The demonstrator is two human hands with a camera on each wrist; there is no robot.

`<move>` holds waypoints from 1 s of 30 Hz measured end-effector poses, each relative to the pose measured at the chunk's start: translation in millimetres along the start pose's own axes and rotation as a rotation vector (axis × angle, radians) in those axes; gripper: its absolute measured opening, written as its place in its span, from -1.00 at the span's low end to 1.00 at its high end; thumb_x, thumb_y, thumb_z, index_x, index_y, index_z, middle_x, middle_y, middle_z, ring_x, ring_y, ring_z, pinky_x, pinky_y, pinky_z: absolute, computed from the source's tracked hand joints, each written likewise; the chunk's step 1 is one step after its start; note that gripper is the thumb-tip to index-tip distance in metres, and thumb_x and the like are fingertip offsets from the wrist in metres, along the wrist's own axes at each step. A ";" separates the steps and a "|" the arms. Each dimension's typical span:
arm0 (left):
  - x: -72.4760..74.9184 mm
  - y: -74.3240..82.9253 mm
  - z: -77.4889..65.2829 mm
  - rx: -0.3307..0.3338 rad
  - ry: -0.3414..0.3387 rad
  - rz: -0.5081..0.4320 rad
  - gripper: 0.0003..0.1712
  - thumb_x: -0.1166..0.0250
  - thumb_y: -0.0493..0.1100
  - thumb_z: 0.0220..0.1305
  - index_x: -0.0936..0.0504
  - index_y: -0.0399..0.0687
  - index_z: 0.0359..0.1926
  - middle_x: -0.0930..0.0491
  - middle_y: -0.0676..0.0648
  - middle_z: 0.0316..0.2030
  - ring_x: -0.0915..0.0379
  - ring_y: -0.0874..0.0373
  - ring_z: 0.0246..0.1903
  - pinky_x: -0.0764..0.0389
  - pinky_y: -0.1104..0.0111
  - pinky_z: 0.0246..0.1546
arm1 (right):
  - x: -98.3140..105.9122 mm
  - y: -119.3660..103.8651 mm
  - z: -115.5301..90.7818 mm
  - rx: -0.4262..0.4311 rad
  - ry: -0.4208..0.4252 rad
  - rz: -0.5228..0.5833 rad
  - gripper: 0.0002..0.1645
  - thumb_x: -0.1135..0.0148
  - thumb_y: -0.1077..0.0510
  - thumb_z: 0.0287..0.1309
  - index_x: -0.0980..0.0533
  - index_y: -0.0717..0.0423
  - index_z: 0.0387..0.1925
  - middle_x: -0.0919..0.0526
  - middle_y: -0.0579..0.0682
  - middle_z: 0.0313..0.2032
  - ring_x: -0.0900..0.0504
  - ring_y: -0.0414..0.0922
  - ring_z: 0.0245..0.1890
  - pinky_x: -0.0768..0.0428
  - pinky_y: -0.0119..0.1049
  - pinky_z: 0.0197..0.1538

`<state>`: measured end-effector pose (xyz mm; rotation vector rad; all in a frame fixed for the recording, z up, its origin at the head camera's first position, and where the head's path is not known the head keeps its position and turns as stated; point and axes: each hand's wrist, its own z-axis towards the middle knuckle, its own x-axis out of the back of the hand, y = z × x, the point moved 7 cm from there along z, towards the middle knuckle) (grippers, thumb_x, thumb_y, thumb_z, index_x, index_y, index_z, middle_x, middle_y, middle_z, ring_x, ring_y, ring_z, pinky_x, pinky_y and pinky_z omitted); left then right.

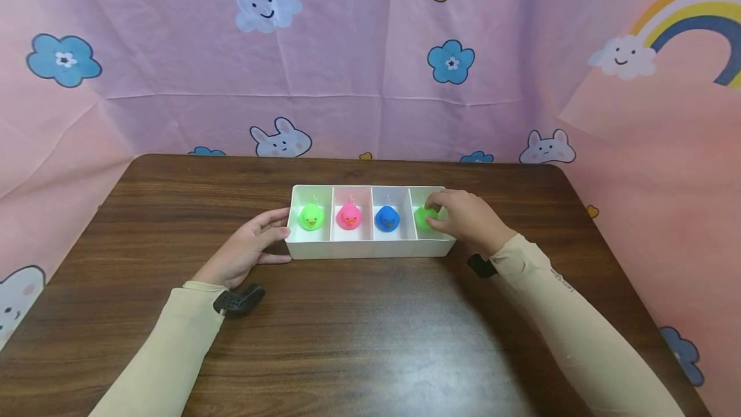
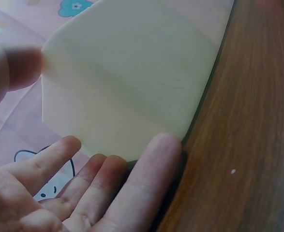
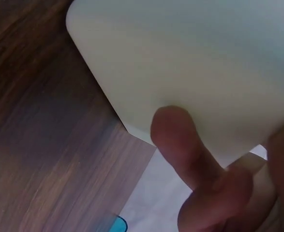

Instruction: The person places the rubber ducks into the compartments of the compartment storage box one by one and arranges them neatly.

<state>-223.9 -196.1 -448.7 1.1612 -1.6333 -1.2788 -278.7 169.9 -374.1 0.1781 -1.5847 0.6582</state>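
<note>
A white divided box (image 1: pixel 370 249) lies lengthwise on the table, with one rubber duck in each compartment. From the left come a green duck (image 1: pixel 311 217), a pink duck (image 1: pixel 349 216) and a blue duck (image 1: pixel 387 218). In the rightmost compartment is another green duck (image 1: pixel 424 217), partly hidden by my right hand (image 1: pixel 471 219), which pinches it between thumb and fingers. My left hand (image 1: pixel 246 246) rests its fairly straight fingertips on the box's left end. The left wrist view shows those fingers (image 2: pixel 162 159) against the end wall (image 2: pixel 132 82). One right finger (image 3: pixel 175 130) touches the right end wall (image 3: pixel 180 63).
Dark brown wood-grain table (image 1: pixel 359 340) lies under the box and both forearms. A pink patterned cloth (image 1: pixel 347 69) hangs behind and along the sides. Black straps (image 1: pixel 238 301) sit at the wrists over beige sleeves (image 1: pixel 168 346).
</note>
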 end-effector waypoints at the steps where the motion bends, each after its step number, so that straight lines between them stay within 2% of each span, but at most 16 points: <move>1: 0.1 -0.3 0.1 0.000 -0.001 0.000 -0.20 -0.18 -0.02 0.57 -0.05 -0.16 0.62 -0.13 -0.34 0.53 -0.54 0.05 0.15 -0.75 0.11 0.03 | -0.7 0.0 0.2 0.003 -0.003 -0.004 -0.72 -0.43 0.05 0.27 -0.69 0.07 -0.04 -0.76 -0.06 -0.13 -0.68 -0.06 -0.10 -0.68 -0.08 -0.03; 5: 0.2 -1.0 -0.1 0.003 0.002 0.000 -0.20 -0.19 -0.02 0.56 -0.06 -0.15 0.62 -0.13 -0.33 0.54 -0.55 0.05 0.14 -0.75 0.11 0.02 | -2.7 0.3 1.7 0.009 -0.008 -0.024 -0.74 -0.43 0.05 0.26 -0.69 0.05 -0.06 -0.76 -0.07 -0.14 -0.67 -0.06 -0.14 -0.68 -0.07 -0.08; 13: 0.5 -0.4 -5.9 0.003 0.005 0.025 -0.20 -0.18 -0.03 0.57 -0.05 -0.17 0.62 -0.13 -0.36 0.52 -0.56 0.02 0.14 -0.76 0.12 0.01 | -10.9 -1.9 4.6 -0.020 -0.072 -0.001 -0.72 -0.39 0.06 0.29 -0.67 0.06 -0.01 -0.75 -0.04 -0.11 -0.65 -0.06 -0.12 -0.68 -0.04 -0.02; 22: 3.7 -1.6 -6.5 -0.004 -0.001 0.014 -0.21 -0.16 -0.05 0.58 -0.04 -0.18 0.62 -0.13 -0.37 0.52 -0.57 0.08 0.11 -0.76 0.12 0.01 | -11.3 -6.9 8.3 -0.024 -0.095 -0.006 -0.69 -0.39 0.06 0.31 -0.66 0.08 0.01 -0.73 -0.03 -0.12 -0.64 -0.06 -0.13 -0.67 -0.05 -0.02; 30: 4.4 0.3 -7.6 -0.004 0.000 0.032 -0.20 -0.17 -0.02 0.57 -0.05 -0.19 0.62 -0.13 -0.37 0.54 -0.54 0.02 0.16 -0.76 0.13 0.02 | -9.2 -5.4 3.6 -0.022 -0.066 -0.008 -0.61 -0.37 0.00 0.32 -0.64 0.08 0.08 -0.74 -0.01 -0.05 -0.67 -0.03 -0.04 -0.69 -0.02 0.03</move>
